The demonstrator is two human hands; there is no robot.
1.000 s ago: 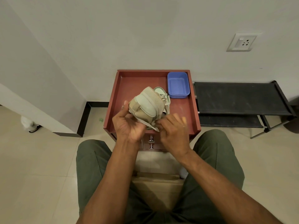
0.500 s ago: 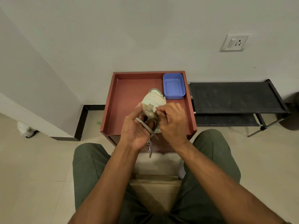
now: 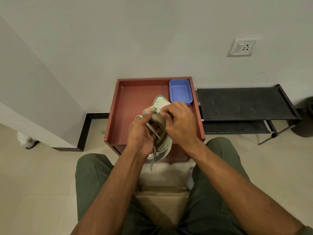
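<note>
shoe [image 3: 166, 146] is being held between both grips, just above the table [image 3: 135, 99]: left grip [image 3: 140, 134] is clamped round its opening, right grip [image 3: 179, 121] is pinching the top edge. lace [image 3: 152, 129] is trailing under the left grip, and is probably best drawn slowly while the shoe is being braced

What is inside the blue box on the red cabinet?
Only the bare floor of the blue box shows; nothing lies in it. The right hand covers a little of its near rim.
</note>
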